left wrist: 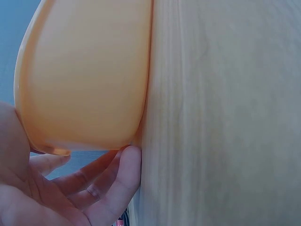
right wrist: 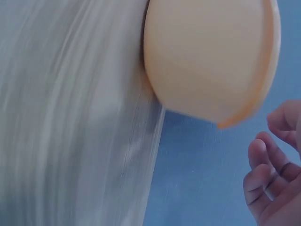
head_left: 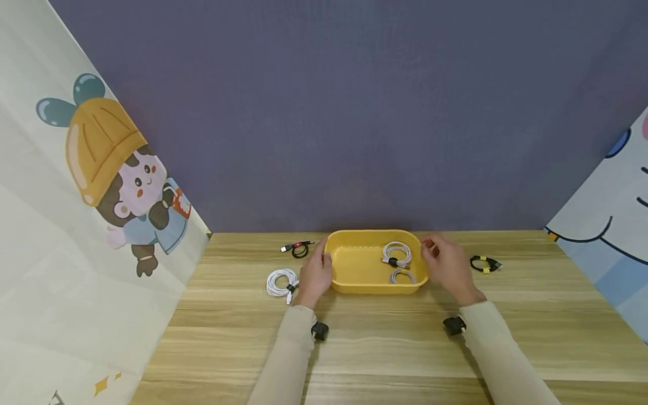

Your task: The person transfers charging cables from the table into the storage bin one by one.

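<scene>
A yellow plastic basket [head_left: 354, 289] sits on the table against the far wall. Two coiled cables lie in its right half: a white cable [head_left: 397, 245] with a black tie and a smaller pale cable [head_left: 403, 272]. My left hand [head_left: 315, 275] grips the basket's left end, thumb over the rim and fingers [left wrist: 123, 172] against the outside wall. Beside the right end, my right hand [head_left: 448, 267] hovers with loosely bent fingers [right wrist: 260, 179]. A gap separates it from the basket in the right wrist view, and nothing shows between its fingers.
Left of the basket lie a coiled white cable [head_left: 281, 283] and, farther back, a short black cable [head_left: 300, 248] with a USB plug. Another black cable [head_left: 485, 264] with a yellow tie lies to the right. A dark wall [head_left: 374, 140] borders the wooden table's [head_left: 385, 349] far edge.
</scene>
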Demonstrator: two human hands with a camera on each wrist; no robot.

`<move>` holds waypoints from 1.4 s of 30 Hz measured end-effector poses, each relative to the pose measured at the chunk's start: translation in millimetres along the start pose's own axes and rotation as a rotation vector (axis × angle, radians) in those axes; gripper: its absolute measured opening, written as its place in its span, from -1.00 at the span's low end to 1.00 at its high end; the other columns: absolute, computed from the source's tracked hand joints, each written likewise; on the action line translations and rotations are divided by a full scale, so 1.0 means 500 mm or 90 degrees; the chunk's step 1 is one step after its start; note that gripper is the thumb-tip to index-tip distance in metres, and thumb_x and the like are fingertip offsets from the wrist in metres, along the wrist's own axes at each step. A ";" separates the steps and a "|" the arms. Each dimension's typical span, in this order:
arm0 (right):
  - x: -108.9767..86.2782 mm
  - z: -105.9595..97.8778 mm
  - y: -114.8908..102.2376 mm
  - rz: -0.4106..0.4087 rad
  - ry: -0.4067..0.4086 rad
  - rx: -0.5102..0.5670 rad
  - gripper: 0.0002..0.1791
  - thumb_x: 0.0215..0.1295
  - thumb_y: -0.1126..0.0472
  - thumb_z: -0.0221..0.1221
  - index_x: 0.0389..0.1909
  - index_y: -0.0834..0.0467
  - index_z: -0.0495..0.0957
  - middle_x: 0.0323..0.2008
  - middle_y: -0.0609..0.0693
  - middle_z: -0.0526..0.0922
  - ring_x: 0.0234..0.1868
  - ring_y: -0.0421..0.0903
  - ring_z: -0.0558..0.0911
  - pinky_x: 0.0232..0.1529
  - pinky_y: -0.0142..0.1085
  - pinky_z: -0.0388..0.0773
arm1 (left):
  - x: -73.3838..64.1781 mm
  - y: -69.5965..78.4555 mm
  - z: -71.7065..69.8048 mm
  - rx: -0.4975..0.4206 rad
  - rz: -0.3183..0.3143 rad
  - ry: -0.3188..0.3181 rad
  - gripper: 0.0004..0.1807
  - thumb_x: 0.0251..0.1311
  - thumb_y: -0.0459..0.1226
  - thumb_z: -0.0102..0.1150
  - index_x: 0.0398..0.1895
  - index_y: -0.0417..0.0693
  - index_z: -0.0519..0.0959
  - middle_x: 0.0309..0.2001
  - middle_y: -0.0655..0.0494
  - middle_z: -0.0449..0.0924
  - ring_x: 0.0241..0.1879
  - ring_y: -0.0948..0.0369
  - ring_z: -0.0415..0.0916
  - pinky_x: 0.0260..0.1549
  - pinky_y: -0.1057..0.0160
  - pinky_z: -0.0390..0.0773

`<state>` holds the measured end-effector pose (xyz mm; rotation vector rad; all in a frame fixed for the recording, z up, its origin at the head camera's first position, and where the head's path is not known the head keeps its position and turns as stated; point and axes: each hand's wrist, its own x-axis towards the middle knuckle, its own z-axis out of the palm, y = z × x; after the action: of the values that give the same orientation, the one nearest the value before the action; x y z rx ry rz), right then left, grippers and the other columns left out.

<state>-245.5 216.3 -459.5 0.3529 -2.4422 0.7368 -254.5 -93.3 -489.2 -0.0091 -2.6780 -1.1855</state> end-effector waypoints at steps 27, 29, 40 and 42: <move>-0.061 -0.063 0.122 0.157 0.012 -0.039 -0.77 0.23 0.24 0.13 -0.12 0.20 0.60 -0.30 0.12 0.58 -0.40 0.04 0.56 -0.46 -0.17 0.40 | -0.002 0.004 -0.002 -0.006 -0.006 -0.011 -0.49 0.41 -0.14 -0.18 0.40 0.34 0.17 0.14 -0.02 0.50 -0.10 -0.07 0.53 -0.15 -0.07 0.49; -0.064 -0.069 0.128 0.168 0.001 -0.039 -0.75 0.25 0.22 0.12 -0.10 0.22 0.59 -0.27 0.15 0.58 -0.39 0.06 0.57 -0.46 -0.14 0.42 | -0.002 0.004 -0.002 -0.005 -0.004 -0.011 -0.49 0.41 -0.14 -0.17 0.40 0.34 0.17 0.14 -0.03 0.49 -0.09 -0.08 0.53 -0.13 -0.08 0.49; -0.078 -0.096 0.149 0.239 -0.078 -0.054 -0.64 0.30 0.14 0.10 0.02 0.26 0.53 -0.10 0.29 0.55 -0.23 0.23 0.57 -0.36 0.06 0.43 | -0.003 0.007 -0.004 -0.008 -0.002 -0.012 -0.49 0.41 -0.14 -0.18 0.41 0.31 0.17 0.10 -0.05 0.52 -0.16 -0.02 0.55 -0.18 -0.05 0.51; -0.081 -0.099 0.151 0.247 -0.090 -0.056 -0.63 0.32 0.13 0.08 0.04 0.26 0.52 -0.08 0.30 0.53 -0.21 0.24 0.55 -0.35 0.07 0.43 | -0.003 0.007 -0.004 -0.008 -0.001 -0.013 -0.49 0.41 -0.14 -0.18 0.41 0.30 0.17 0.10 -0.06 0.53 -0.16 -0.02 0.55 -0.19 -0.05 0.51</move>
<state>-220.8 309.5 -481.0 -0.1123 -2.7035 0.7806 -252.3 -92.2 -485.4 -0.0197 -2.6887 -1.2083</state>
